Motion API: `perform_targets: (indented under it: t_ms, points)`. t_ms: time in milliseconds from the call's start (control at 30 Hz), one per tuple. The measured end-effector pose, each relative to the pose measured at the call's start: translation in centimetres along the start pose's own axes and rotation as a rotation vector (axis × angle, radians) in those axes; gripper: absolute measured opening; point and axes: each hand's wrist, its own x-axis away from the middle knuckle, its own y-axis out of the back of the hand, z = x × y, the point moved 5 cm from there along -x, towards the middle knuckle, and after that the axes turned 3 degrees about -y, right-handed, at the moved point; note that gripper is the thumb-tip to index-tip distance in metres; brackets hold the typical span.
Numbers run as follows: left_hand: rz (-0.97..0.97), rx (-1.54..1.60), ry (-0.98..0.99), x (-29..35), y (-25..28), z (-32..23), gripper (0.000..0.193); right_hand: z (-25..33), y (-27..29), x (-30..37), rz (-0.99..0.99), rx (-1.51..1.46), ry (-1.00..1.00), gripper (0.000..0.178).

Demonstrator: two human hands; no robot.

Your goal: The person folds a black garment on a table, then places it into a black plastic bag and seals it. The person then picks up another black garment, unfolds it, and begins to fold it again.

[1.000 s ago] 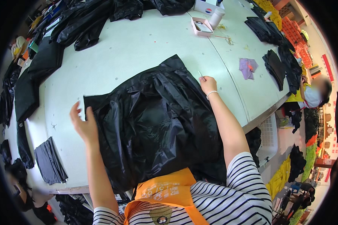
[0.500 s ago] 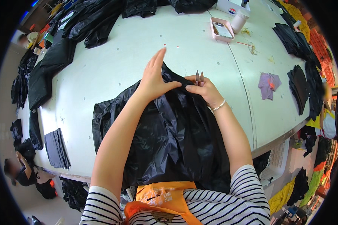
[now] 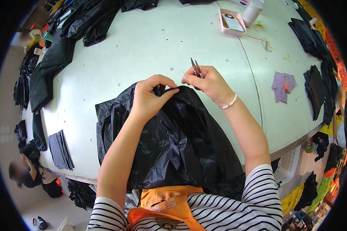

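Note:
A shiny black garment (image 3: pixel 169 142) with a zipper edge lies bunched over the table's near edge, in front of my orange apron. My left hand (image 3: pixel 152 96) pinches the garment's upper edge between thumb and fingers. Just right of it, my right hand (image 3: pixel 208 82) is closed around small thread snips (image 3: pixel 196 68), whose two pointed blades stick up past the fingers, slightly apart. The right thumb and forefinger are pressed together near the garment's edge, apart from the cloth; a fine thread seems to show by their tips.
Black garments (image 3: pixel 52 73) pile along the pale table's (image 3: pixel 104 65) left side. A grey folded cloth stack (image 3: pixel 61 150) lies near left. At right are a purple scrap (image 3: pixel 283 86), folded black pieces (image 3: pixel 314 90), a pink tray (image 3: pixel 232 23) and a white bottle (image 3: pixel 253 13). Other people are at far left and right.
My left hand has gone from spread fingers to pinching the garment's edge. My right hand has let go of the cloth and moved slightly up, with the snips still in it.

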Motion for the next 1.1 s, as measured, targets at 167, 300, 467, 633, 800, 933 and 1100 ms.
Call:
perform_targets:
  t_ms: [167, 300, 467, 633, 800, 933, 1100]
  points:
    - [-0.103, 0.003, -0.134, 0.8, 0.9, -0.4, 0.02, -0.9, 0.4, 0.7, -0.03, -0.216, -0.068, 0.025]
    - [-0.134, 0.036, -0.194, 0.8, 0.7, 0.4, 0.02, -1.8, 0.8, 2.6, 0.089, -0.087, -0.126, 0.023]
    - [-0.165, 0.022, -0.209, 0.9, 0.3, 0.4, 0.021, -2.0, -0.3, 2.8, 0.103, 0.01, -0.059, 0.022]
    - [-0.153, 0.004, -0.235, 0.6, 0.3, 0.3, 0.021, -1.2, -1.2, 1.7, 0.11, -0.021, -0.006, 0.02]
    - [-0.156, -0.006, -0.244, 0.7, 0.4, 0.5, 0.02, -0.9, -1.3, 1.1, 0.117, 0.015, 0.027, 0.019]
    - [-0.174, -0.015, -0.254, 0.7, 0.3, 0.7, 0.02, -0.9, -1.2, 1.1, 0.11, 0.026, 0.018, 0.018]
    - [-0.189, -0.039, -0.26, 0.7, 0.2, 0.4, 0.021, -0.9, -1.0, 1.7, 0.012, -0.088, -0.007, 0.016]
